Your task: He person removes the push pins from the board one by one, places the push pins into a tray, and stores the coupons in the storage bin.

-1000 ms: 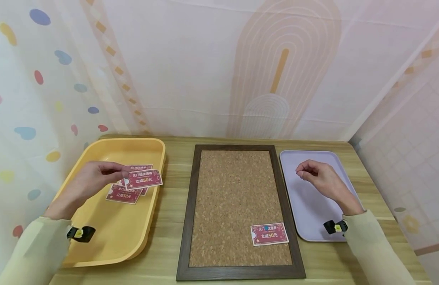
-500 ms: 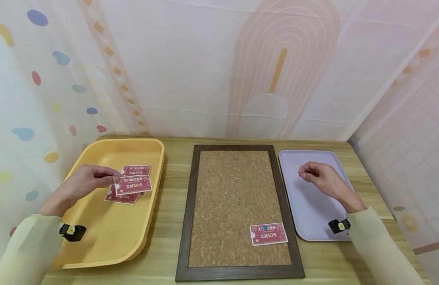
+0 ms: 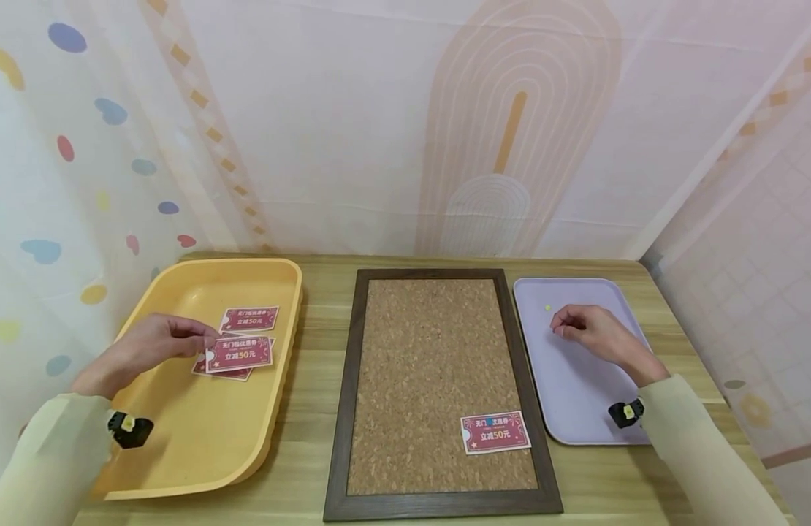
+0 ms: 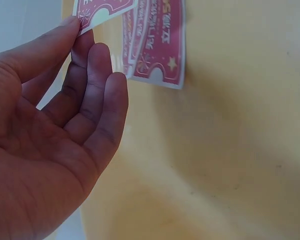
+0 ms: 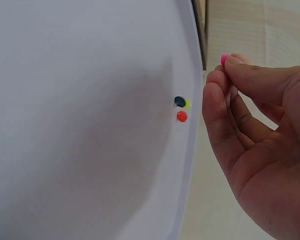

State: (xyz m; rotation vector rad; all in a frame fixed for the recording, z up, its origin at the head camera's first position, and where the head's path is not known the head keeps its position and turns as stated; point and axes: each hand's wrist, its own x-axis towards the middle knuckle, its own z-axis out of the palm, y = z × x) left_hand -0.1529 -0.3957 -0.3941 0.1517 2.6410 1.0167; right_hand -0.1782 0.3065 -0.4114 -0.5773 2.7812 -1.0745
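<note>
My left hand (image 3: 152, 347) pinches a red coupon (image 3: 239, 353) by its left end between thumb and fingers, over the yellow tray (image 3: 182, 431). In that tray lie more red coupons (image 3: 250, 318), partly covered by the held one. My right hand (image 3: 592, 332) hovers above the lilac tray (image 3: 570, 402), pinching a pink thumbtack (image 5: 225, 60) at the fingertips. Near the tray's edge, in the right wrist view, sit a black thumbtack (image 5: 179, 101), a yellow thumbtack (image 5: 188, 104) and a red thumbtack (image 5: 182, 116).
Between the trays lies a dark-framed cork board (image 3: 438, 351). A coupon (image 3: 496, 437) is on its lower right, overlapping the frame's inner edge, with a blue thumbtack (image 3: 489, 421) at its top. A patterned curtain (image 3: 353, 146) hangs behind the wooden table (image 3: 320, 380).
My left hand has drawn the held coupon left and a little lower over the others. My right hand has shifted slightly, and a yellow thumbtack now shows beside it in the lilac tray.
</note>
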